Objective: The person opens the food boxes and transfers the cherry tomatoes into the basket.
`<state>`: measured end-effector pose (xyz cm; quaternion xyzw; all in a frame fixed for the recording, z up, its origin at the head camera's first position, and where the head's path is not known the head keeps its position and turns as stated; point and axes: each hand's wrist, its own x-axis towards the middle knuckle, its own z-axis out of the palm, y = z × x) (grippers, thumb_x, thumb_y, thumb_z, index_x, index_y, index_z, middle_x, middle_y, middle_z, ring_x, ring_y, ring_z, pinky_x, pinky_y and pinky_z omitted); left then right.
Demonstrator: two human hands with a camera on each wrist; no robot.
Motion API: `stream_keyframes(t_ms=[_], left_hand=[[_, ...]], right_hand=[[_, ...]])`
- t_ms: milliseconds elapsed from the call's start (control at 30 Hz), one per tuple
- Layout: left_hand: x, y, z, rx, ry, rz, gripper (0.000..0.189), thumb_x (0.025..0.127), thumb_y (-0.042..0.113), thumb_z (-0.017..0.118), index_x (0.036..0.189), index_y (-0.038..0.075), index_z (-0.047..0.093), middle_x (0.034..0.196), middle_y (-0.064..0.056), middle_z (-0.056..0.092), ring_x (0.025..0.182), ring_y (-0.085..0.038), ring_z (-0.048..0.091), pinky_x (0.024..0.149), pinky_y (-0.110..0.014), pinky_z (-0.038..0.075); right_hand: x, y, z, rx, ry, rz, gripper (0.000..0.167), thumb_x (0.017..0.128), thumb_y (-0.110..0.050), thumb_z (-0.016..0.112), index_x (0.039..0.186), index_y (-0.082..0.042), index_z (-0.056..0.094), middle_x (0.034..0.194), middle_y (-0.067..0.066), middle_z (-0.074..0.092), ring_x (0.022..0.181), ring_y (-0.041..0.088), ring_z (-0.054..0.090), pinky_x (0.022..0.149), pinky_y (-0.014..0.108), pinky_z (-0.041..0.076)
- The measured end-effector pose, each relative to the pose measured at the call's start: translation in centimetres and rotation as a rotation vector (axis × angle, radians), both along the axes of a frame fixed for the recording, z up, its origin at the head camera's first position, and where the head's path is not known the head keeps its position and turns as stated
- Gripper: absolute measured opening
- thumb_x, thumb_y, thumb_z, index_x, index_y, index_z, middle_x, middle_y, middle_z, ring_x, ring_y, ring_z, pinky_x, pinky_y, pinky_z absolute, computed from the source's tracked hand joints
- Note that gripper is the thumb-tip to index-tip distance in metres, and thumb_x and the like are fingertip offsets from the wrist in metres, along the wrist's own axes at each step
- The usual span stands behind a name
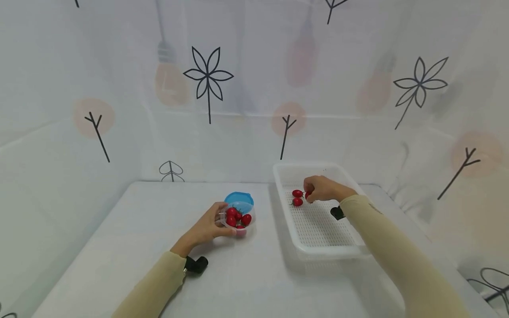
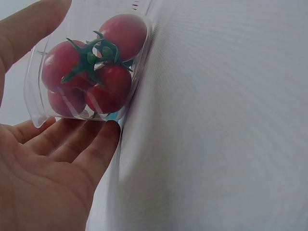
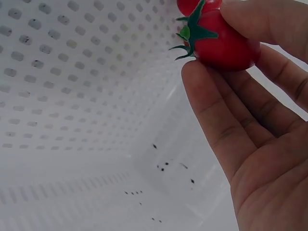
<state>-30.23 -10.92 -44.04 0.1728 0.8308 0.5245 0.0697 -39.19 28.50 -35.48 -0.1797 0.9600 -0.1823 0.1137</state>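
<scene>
My left hand (image 1: 207, 226) grips a small clear plastic container (image 2: 34, 91), thumb on one side and fingers on the other. Inside it lie several red cherry tomatoes (image 2: 110, 89) with green stems. The container's blue lid (image 1: 238, 197) is hinged back on the far side. Over in the white basket, my right hand (image 1: 323, 189) pinches one cherry tomato (image 3: 228, 45) between thumb and fingers, its green calyx facing out. Two more tomatoes, an upper one (image 1: 297, 193) and a lower one (image 1: 297, 202), lie on the basket floor just left of that hand.
The white perforated basket (image 1: 296, 232) stands on the right of the white table (image 1: 254, 282), its raised walls around my right hand. Behind the table hangs a pale cloth (image 1: 242, 145) printed with flowers and bulbs. Dark specks mark the basket's inside corner.
</scene>
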Motion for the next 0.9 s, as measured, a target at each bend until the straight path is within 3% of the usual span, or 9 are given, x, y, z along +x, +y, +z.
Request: stream_keyframes(t_ms=[567,900], left_hand=[[-0.1,0.0,0.1,-0.013,0.01,-0.008,0.092,0.071,0.036,0.084,0.143,0.011,0.031,0.148,-0.007,0.036,0.131,-0.035,0.042,0.101,-0.046,0.043],[-0.1,-0.1,0.0,0.002,0.01,-0.005,0.092,0.071,0.035,0.085,0.143,0.011,0.032,0.147,-0.006,0.036,0.132,-0.034,0.04,0.101,-0.045,0.043]], right_hand=[[-0.2,-0.5,-1.5,0.066,-0.096,-0.042,0.025,0.079,-0.008,0.074,0.101,-0.009,0.061,0.093,0.006,0.061,0.086,0.023,0.056,0.072,0.037,0.051],[-0.5,-0.1,-1.4,0.059,-0.071,-0.01,0.025,0.079,-0.009,0.075,0.1,-0.009,0.063,0.091,0.004,0.062,0.086,0.022,0.057,0.073,0.038,0.051]])
